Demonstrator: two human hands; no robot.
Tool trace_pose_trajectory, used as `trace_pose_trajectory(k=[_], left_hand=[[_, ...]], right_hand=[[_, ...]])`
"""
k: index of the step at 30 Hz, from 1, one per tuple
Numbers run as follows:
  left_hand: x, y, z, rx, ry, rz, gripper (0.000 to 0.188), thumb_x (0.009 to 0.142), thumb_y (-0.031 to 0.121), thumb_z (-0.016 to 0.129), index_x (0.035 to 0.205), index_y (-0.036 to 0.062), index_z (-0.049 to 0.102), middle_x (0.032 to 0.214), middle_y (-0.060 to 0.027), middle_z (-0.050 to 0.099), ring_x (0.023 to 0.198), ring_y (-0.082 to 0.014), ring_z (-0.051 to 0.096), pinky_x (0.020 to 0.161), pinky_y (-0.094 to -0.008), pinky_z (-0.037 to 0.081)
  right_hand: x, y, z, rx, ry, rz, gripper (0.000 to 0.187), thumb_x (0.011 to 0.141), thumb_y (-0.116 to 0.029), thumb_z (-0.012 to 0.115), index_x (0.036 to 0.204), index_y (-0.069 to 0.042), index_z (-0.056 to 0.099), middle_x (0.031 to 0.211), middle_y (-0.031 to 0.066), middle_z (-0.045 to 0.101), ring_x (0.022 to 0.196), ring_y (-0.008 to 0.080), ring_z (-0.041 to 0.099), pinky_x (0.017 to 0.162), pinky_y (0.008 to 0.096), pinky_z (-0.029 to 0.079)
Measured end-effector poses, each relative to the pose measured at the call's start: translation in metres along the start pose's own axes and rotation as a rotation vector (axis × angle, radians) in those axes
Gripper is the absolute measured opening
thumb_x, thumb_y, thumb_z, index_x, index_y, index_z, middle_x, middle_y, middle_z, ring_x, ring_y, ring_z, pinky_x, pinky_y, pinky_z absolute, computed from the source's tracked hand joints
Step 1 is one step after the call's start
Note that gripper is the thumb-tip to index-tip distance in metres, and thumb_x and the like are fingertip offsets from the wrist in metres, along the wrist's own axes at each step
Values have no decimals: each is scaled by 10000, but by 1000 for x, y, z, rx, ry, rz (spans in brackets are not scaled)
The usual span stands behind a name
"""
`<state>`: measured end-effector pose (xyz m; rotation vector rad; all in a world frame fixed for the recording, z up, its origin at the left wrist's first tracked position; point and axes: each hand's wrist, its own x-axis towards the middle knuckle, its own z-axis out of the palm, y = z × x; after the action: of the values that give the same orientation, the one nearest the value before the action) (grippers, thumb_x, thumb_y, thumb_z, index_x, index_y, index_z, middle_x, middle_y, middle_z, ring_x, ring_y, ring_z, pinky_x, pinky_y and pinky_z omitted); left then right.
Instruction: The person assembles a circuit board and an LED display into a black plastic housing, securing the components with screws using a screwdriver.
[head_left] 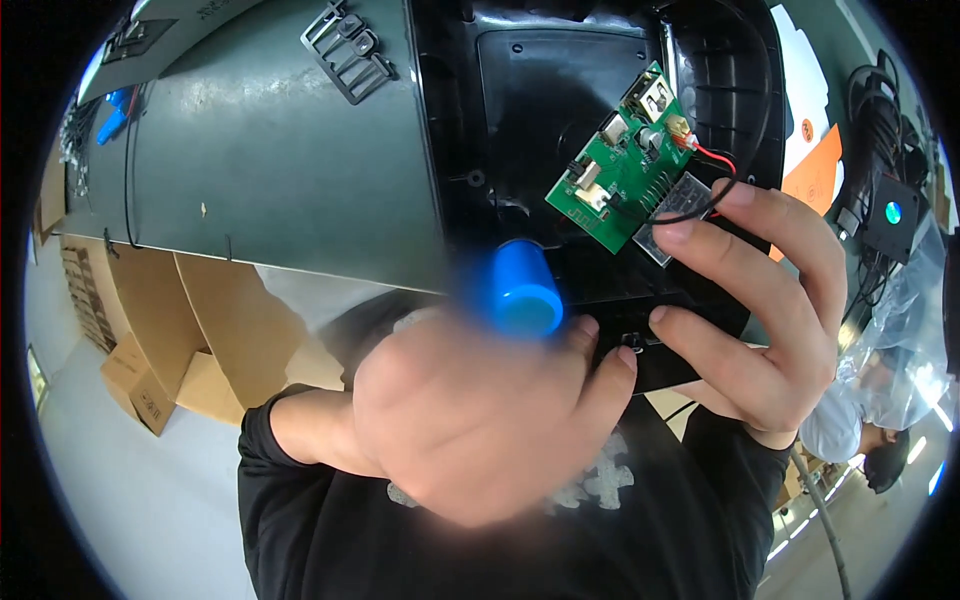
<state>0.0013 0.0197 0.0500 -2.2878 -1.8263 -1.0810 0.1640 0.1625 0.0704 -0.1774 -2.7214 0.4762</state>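
Observation:
A black plastic housing (pixel 560 95) lies open in front of me, with a green circuit board (pixel 625 185) tilted inside it. Red and black wires run from the board, and a small grey rectangular module (pixel 652 238) sits along its edge. My right hand (pixel 770 300) has its fingers spread: two fingertips touch the module, the thumb rests at the housing's near edge. My left hand (pixel 480 420) is curled and blurred at that edge. Its thumb tip touches a small black part (pixel 632 343). Just beyond the knuckles is a blue cylinder (pixel 525 290), partly blurred; whether the hand holds it is hidden.
On the grey-green table (pixel 290 150) lies a black plastic frame (pixel 348 50). A blue item (pixel 115 118) with wires is at far left. Cardboard boxes (pixel 215 330) stand below the table. Black cables (pixel 875 100) and clear plastic (pixel 900 330) lie at right, near another person (pixel 840 430).

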Motion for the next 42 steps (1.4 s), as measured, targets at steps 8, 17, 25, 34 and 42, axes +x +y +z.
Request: trace_pose_trajectory(k=[8,17,25,34,42], left_hand=[[-16,3,1,66,79,32,219,738,185,623,945,151,687,882,16,677,676,-93,496,562,-244,291],[-33,-3,4,32,257,0,192,715,167,671,907,161,666,787,32,507,721,-137,448,531,-267,305],[-34,-10,3,-322,214,-116,312,540,90,711,851,107,692,881,-8,578,793,-209,515,537,-281,363],[-38,-21,6,-490,235,-39,315,569,72,696,883,53,671,880,-52,591,792,-224,546,573,-293,432],[-41,-20,13,-546,320,-23,316,563,87,692,875,54,661,896,-68,610,768,-226,570,623,-300,460]], right_hand=[[6,1,9,99,4,-46,216,631,-233,686,746,-57,638,935,131,665,916,325,597,766,411,493],[11,-6,4,104,-166,-54,382,801,-434,569,748,-65,653,956,158,658,888,313,575,783,409,479],[14,-7,-5,15,-223,-88,509,805,-542,515,754,-63,678,874,122,629,795,272,521,767,441,468],[18,-9,-16,225,-245,11,370,770,-441,634,776,-74,674,833,90,617,727,248,511,710,431,447],[17,-17,-20,52,-273,44,395,803,-463,588,769,-81,682,868,101,613,766,256,527,709,433,439]])
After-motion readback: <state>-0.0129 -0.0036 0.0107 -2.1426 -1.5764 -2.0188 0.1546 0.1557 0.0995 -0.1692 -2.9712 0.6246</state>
